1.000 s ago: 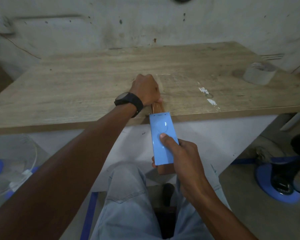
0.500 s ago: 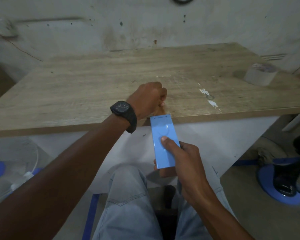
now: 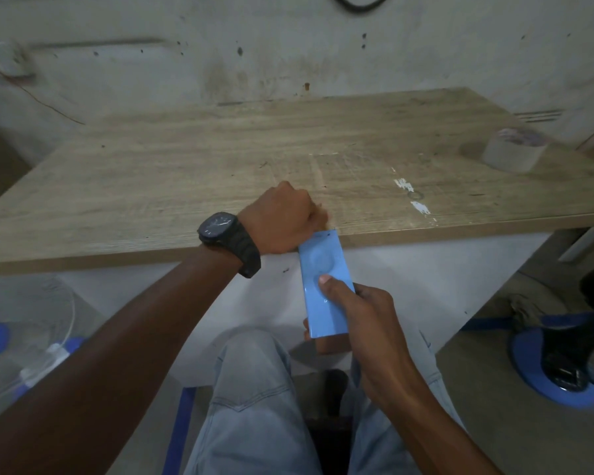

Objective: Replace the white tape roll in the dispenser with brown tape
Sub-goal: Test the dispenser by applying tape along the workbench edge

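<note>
Right hand (image 3: 367, 323) grips blue dispenser (image 3: 326, 286); left hand (image 3: 282, 221) fisted at table (image 3: 151, 186) edge.

Your wooden table (image 3: 186, 173) carries one white tape roll (image 3: 511, 154) near its far right corner, lying flat. White paint flecks (image 3: 413, 197) mark the front-right area.

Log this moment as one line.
right hand: holds blue dispenser | left hand: fisted at table edge | white tape roll: on table, far right
</note>
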A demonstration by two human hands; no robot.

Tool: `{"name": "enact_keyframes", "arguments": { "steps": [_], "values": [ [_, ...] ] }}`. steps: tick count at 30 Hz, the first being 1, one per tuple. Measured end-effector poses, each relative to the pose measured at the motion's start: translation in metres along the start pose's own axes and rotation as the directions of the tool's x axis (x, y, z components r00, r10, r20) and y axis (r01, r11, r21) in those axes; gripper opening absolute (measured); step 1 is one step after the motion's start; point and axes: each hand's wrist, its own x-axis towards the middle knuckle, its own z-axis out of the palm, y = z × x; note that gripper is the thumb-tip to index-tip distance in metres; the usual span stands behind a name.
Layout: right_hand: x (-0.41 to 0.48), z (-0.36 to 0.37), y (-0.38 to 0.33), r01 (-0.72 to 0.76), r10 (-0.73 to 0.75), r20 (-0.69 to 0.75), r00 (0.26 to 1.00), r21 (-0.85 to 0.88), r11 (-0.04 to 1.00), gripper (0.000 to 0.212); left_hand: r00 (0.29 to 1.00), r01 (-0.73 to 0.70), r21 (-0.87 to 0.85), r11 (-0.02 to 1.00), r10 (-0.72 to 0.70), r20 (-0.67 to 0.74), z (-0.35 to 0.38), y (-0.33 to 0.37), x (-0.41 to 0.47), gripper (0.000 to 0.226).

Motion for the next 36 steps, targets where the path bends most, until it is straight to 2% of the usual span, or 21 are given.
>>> {"name": "enact_keyframes", "arguments": {
  "steps": [2,6,10,13,15,18,20,22,25,27,31,36],
  "values": [
    [0.001,0.000,-0.001,-0.027,0.027,0.030,0.999,-0.027,0.999,0.023,0.997,-0.031,0.061,0.998,0.027,0.068,0.002,0.003,-0.006,0.045],
    [0.005,0.000,-0.002,-0.068,0.071,0.032,0.997,-0.091,0.994,0.053,0.989,-0.106,0.055,0.993,0.100,0.113,0.004,0.007,-0.018,0.038],
    [0.008,0.001,-0.001,-0.056,0.059,0.015,0.998,-0.176,0.983,0.060,0.987,-0.076,0.063,0.995,0.065,0.150,0.002,0.006,-0.020,0.042],
    [0.007,0.001,0.001,-0.055,0.061,0.017,0.998,-0.222,0.973,0.067,0.983,-0.087,0.024,0.996,0.081,0.165,-0.005,0.003,-0.019,0.035],
    [0.005,0.000,0.004,-0.064,0.069,0.016,0.997,-0.234,0.970,0.065,0.983,-0.058,0.030,0.998,0.051,0.176,-0.006,0.004,-0.017,0.035],
    [0.003,-0.001,0.009,-0.070,0.074,0.009,0.997,-0.251,0.966,0.050,0.982,0.037,0.106,0.994,-0.056,0.178,-0.004,0.010,-0.014,0.042],
    [0.005,-0.002,0.008,-0.086,0.090,0.003,0.996,-0.262,0.961,0.046,0.982,0.048,0.084,0.995,-0.062,0.180,-0.006,0.012,-0.012,0.039],
    [0.005,-0.003,0.005,-0.104,0.112,0.015,0.994,-0.265,0.959,0.048,0.981,0.037,0.068,0.997,-0.050,0.186,-0.009,0.012,-0.009,0.037],
    [0.006,-0.003,0.000,-0.149,0.160,0.029,0.987,-0.245,0.958,0.059,0.974,0.126,0.003,0.992,-0.124,0.190,-0.011,0.013,-0.003,0.041],
    [0.009,-0.004,-0.005,-0.176,0.191,0.042,0.981,-0.235,0.956,0.058,0.968,0.160,0.011,0.987,-0.159,0.195,-0.011,0.012,0.003,0.044],
    [0.014,-0.010,-0.018,-0.257,0.273,0.107,0.956,-0.138,0.956,0.048,0.971,0.157,0.021,0.987,-0.158,0.178,-0.015,0.010,0.011,0.046],
    [0.014,-0.007,-0.029,-0.306,0.328,0.104,0.939,-0.189,0.933,0.048,0.973,0.154,-0.027,0.988,-0.147,0.175,-0.014,0.009,0.015,0.044]
  ]
}}
